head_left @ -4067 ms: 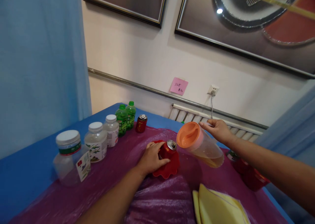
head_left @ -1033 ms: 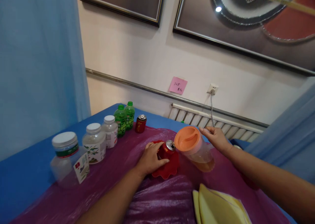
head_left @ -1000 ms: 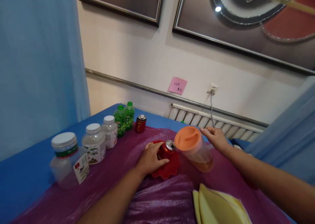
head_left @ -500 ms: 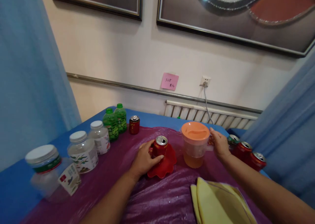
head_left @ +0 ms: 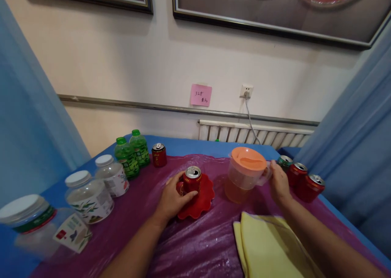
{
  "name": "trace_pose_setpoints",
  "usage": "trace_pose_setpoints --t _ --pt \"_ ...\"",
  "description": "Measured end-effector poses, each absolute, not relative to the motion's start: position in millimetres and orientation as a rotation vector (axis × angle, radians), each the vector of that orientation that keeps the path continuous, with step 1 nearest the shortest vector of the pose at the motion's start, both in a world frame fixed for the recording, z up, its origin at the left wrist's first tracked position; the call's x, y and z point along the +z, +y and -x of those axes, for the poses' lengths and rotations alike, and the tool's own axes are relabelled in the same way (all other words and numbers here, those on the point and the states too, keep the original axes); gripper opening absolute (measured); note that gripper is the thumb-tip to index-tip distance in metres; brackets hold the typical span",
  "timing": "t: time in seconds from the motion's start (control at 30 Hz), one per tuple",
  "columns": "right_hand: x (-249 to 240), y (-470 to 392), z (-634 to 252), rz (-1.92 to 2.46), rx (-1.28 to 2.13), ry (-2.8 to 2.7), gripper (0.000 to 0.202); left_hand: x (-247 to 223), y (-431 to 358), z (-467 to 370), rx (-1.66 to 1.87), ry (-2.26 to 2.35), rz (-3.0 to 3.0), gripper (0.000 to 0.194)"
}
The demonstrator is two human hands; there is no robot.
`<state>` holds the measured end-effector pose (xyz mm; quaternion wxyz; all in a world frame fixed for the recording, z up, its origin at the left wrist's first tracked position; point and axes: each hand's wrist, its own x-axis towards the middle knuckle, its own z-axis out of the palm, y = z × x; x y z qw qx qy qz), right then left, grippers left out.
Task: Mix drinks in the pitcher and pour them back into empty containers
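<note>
My left hand is wrapped round a red can with a silver top. The can stands upright on a red scalloped dish. To the right, my right hand grips the handle of a clear pitcher with an orange lid. Amber liquid lies in the pitcher's lower part, and the pitcher tilts slightly to the left. In front of it is a folded yellow cloth.
Clear jars with white lids and two green bottles line the left side. Another red can stands behind the dish. Several cans stand at the right. Purple sheeting covers the blue table.
The pitcher has gone from upright to slightly tilted, its lid end leaning left-to-right differently, with my right hand still at its handle. The head view has shifted. My left hand keeps the can.
</note>
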<state>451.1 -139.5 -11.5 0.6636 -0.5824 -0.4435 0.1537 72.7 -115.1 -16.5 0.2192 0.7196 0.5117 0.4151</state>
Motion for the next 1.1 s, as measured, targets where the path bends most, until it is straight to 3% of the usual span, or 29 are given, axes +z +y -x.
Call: trace_pose_setpoints --t 0.17,0.27,0.43,0.73,0.97,1.1 --pt "-17.3 -195.9 -416.3 1.146 0.011 -0.726 0.033 -13.0 -116.8 -72.4 1.147 1.475 -1.987 0.072" --pt "-30.8 -233.3 -375.2 1.18 0.196 -0.98 0.028 -12.2 -119.8 -73.9 1.136 1.465 -2.037 0.072" --pt "-34.7 -246.0 -321.0 1.277 0.39 -1.582 0.055 -12.7 -128.3 -78.0 1.125 1.319 -2.158 0.073" --pt "1.7 -189.2 -266.6 1.445 0.615 -1.607 0.09 -18.4 -129.9 -76.6 1.129 1.077 -2.315 0.074" --pt "6.9 -179.5 -265.0 1.307 0.686 -1.623 0.064 -20.2 -131.3 -79.7 1.087 1.063 -2.309 0.066" --pt "11.3 -179.7 -267.8 1.332 0.657 -1.593 0.061 -18.8 -131.4 -79.2 1.037 1.058 -2.283 0.071"
